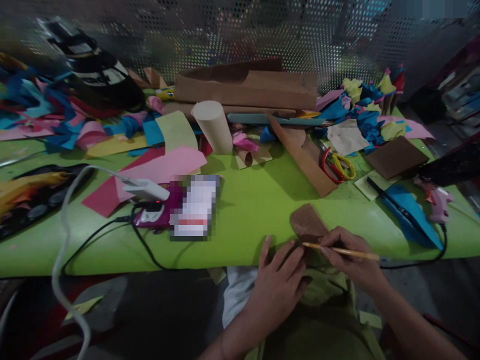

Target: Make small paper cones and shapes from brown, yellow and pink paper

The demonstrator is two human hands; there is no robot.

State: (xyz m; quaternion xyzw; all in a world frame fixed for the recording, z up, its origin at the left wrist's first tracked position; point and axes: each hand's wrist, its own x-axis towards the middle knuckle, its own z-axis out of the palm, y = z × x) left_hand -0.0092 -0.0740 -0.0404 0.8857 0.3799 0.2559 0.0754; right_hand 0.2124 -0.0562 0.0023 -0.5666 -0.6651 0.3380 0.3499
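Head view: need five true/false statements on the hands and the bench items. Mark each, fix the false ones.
1. The right hand holds a pencil. True.
2. The left hand grips the scissors. False: the scissors lie on the table, apart from both hands; the left hand is by the near end of a brown piece.
3. The pink glue gun is right of the scissors. True.
4. The pale tube lies on its side. False: it stands on end.
5. The table's surface is green. True.
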